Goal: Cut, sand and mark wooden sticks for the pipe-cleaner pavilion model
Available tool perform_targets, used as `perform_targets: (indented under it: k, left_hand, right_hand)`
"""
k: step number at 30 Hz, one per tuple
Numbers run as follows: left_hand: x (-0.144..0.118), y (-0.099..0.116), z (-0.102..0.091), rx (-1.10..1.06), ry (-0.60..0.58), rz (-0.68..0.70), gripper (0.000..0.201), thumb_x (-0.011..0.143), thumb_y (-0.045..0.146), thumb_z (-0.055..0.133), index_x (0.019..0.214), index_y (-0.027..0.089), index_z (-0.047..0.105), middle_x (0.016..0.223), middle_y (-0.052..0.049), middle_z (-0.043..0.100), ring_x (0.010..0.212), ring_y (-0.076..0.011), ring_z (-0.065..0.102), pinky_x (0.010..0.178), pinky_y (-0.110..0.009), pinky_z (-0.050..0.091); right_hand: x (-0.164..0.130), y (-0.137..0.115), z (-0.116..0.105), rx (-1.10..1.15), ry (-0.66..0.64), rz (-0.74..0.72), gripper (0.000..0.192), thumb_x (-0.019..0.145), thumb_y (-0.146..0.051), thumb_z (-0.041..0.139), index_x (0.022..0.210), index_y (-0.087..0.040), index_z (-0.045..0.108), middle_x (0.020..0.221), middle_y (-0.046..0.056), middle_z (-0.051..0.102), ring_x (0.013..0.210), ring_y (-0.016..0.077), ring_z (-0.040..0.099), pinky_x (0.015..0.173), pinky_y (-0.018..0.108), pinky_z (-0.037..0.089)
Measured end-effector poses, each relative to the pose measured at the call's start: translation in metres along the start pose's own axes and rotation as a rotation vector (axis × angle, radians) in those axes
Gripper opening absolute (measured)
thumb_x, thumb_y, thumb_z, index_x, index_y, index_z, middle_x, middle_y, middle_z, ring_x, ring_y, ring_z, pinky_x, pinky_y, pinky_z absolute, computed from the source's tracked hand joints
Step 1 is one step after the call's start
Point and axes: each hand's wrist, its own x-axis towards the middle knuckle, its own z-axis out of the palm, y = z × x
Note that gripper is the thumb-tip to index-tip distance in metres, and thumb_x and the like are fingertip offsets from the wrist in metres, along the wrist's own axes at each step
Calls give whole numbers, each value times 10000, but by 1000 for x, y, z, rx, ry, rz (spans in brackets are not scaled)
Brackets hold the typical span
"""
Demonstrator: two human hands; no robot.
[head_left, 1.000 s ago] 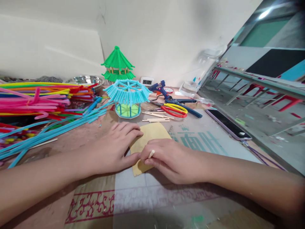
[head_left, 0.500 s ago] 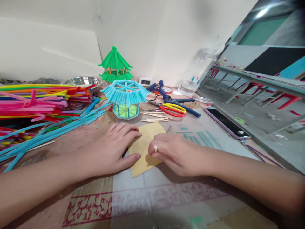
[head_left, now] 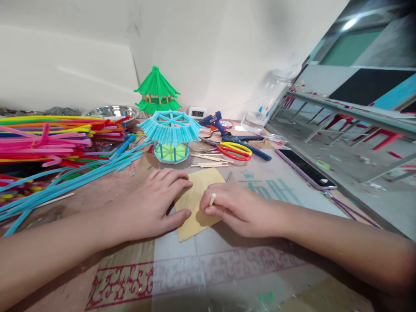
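Note:
My left hand (head_left: 165, 199) lies spread on the left edge of a yellow sheet (head_left: 201, 184), which could be sandpaper. Over the sheet's right side, my right hand (head_left: 230, 208) is closed around a thin wooden stick (head_left: 212, 199); only its pale end shows between thumb and forefinger. The rest of the stick is hidden in the fist. Several similar wooden sticks (head_left: 211, 164) lie just beyond the sheet. Behind them stands a small pavilion frame (head_left: 170, 130) with a light blue pipe-cleaner roof and a green base.
Colourful pipe cleaners (head_left: 48, 143) are heaped at the left. A green-roofed model (head_left: 157, 89) and a steel bowl (head_left: 113, 112) stand at the back. Scissors (head_left: 235, 151), pliers (head_left: 256, 149) and a glue gun (head_left: 216, 122) lie behind the sheet. A phone (head_left: 305, 169) rests near the right table edge.
A little more of the stick's end shows above my right fist, which has shifted only slightly. My left hand stays in place on the sheet. The camera view has moved a little.

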Motion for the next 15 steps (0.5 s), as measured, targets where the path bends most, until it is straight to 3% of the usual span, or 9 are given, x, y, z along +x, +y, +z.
perform_targets:
  k: [4,9,15]
  left_hand:
    - [0,0,0,4,13,4,485,922,477,500,1290,164,544,1333,-133,528,1263,-312,448,1037,-496,367]
    - [0,0,1,5,-3,1,470,924,479,489,1272,171,555,1336,-129,525,1258,-314,447,1035,-507,366]
    - [0,0,0,8,0,2,474,927,489,484,1282,181,545,1338,-121,524,1263,-304,443,1047,-496,362]
  right_hand:
    - [3,-1,3,42,1,-72,203,993,-164,392,910,-155,577,853,71,652,792,158,581,749,266,450]
    - [1,1,3,-35,34,-3,201,993,-183,398,883,-166,566,801,57,632,735,163,560,690,274,434]
    - [2,0,4,5,25,-53,197,993,-180,392,899,-165,565,837,64,643,779,165,569,728,279,450]
